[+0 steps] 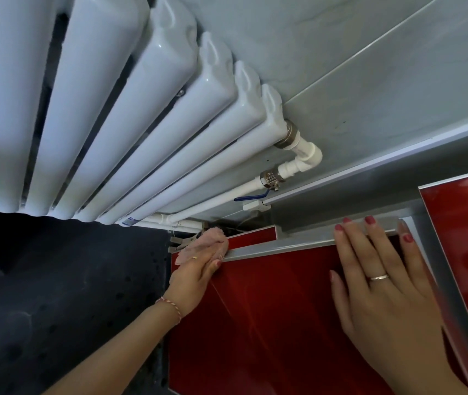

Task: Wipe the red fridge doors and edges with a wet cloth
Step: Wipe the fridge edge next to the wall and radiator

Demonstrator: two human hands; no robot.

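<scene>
A glossy red fridge door (pixel 278 315) fills the lower middle, with a silver metal edge strip (pixel 281 246) along its top. My left hand (pixel 195 275) is shut on a pink cloth (pixel 207 242) and presses it against the left end of that strip, at the door's corner. My right hand (pixel 383 286) lies flat on the door, fingers apart, fingertips hooked over the strip. A second red door (pixel 466 223) stands at the right, framed in silver.
A white column radiator (pixel 113 109) hangs on the grey wall above, with white pipes and a blue-handled valve (pixel 269 181) close over the fridge corner. Dark floor (pixel 56 295) lies to the left of the fridge.
</scene>
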